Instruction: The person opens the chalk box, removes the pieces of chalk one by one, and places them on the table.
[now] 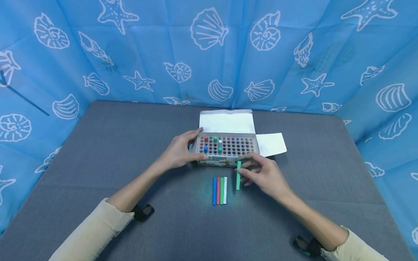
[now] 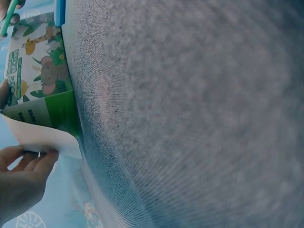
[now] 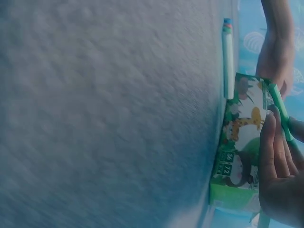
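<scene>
A chalk box (image 1: 215, 161) with animal pictures stands near the middle of the table, lid raised, showing a grid of holes. Several sticks in red, green, white and blue sit in its left part. My left hand (image 1: 177, 150) holds the box's left end, thumb at the front and fingers behind. Beside the front right corner, my right hand (image 1: 266, 175) pinches a green chalk stick (image 1: 238, 177) between thumb and fingers, upright in the head view. In the right wrist view this chalk stick (image 3: 281, 110) lies across the fingers.
Blue, red, green and white chalk sticks (image 1: 220, 191) lie side by side in front of the box. A white side flap (image 1: 271, 144) sticks out at the right, and the lid (image 1: 226, 122) at the back. A blue shell-print curtain (image 1: 147, 43) surrounds the grey table (image 1: 130, 123).
</scene>
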The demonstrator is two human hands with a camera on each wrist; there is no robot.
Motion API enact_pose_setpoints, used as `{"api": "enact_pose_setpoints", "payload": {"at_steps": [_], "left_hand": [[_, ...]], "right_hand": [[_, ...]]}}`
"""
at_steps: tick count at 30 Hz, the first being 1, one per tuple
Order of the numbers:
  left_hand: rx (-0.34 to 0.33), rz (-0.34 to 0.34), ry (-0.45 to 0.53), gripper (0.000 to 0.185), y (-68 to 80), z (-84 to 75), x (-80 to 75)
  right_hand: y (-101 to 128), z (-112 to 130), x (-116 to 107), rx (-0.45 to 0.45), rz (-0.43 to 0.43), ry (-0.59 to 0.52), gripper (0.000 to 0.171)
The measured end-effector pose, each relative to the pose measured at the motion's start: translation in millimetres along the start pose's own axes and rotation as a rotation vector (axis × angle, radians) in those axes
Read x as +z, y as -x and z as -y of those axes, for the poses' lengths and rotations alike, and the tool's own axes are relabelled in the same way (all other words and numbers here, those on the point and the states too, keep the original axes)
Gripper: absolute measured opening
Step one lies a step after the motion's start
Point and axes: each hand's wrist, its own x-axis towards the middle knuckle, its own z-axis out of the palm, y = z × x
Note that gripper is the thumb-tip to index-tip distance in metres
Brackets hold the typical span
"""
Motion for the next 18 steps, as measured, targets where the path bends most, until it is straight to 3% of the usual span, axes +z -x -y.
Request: {"api": "enact_pose_setpoints", "payload": {"at_steps": [18], "left_hand": [[-0.011, 0.002, 0.009, 0.099, -0.4, -1.4, 0.3]], "right_hand": [[1.9, -18.9, 13.6, 0.154, 0.133, -0.009, 0.03]]}}
